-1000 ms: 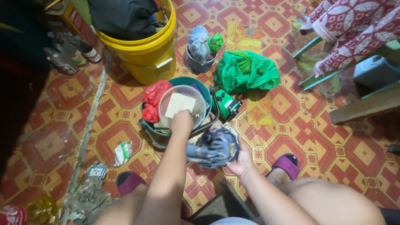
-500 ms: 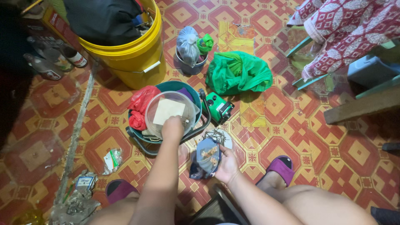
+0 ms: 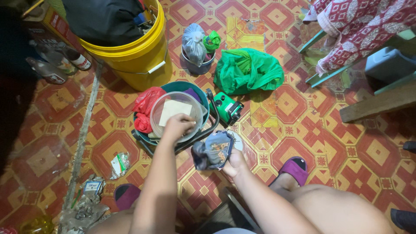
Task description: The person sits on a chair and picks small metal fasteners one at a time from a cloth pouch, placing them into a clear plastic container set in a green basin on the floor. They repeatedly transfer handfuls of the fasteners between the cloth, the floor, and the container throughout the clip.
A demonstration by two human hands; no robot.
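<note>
Your left hand (image 3: 177,125) slid down onto the clear bowl's (image 3: 175,116) near rim.
Right hand's (image 3: 234,158) grip pinched the cloth bundle (image 3: 212,149); pressing the rim could have tipped the bowl.

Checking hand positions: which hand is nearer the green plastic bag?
Right. The right hand, holding a patterned cloth, sits below the green plastic bag; the left hand rests farther left on the clear bowl.

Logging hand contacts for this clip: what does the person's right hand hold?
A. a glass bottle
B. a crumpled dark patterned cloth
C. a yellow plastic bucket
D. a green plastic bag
B: the right hand grips the crumpled dark patterned cloth above the tiled floor, while the left hand rests on the clear round plastic container.
</note>
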